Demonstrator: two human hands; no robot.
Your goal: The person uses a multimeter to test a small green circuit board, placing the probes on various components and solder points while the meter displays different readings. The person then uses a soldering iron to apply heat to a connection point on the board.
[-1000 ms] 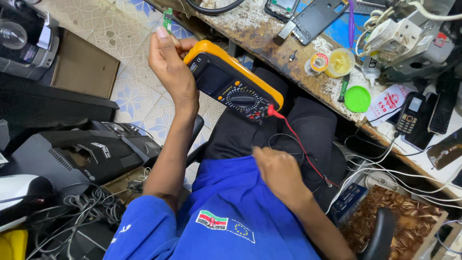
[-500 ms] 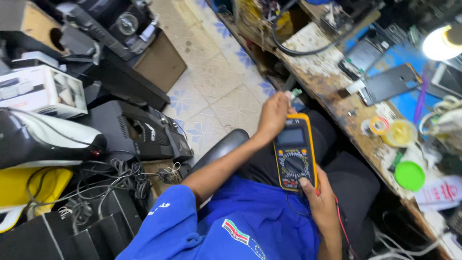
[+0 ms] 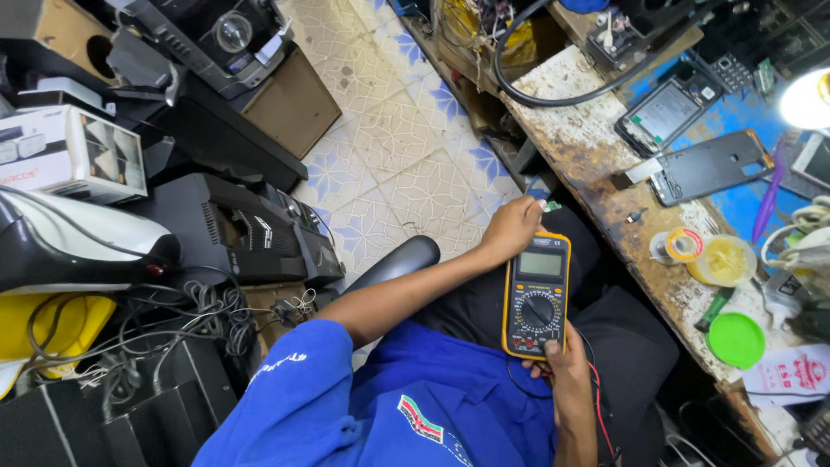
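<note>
Yellow-cased rectangular digital multimeter resting on the lap, left of the rusty worktop. Left hand clenched at its far end; right hand fingers grasping its near edge. Level support aids reading.

I can't make out the small green piece pinched at my left hand — too tiny. My right hand covers the multimeter's lower corner, its fingers mostly tucked beneath. The lamp is cut off at the right edge — blown out.
</note>
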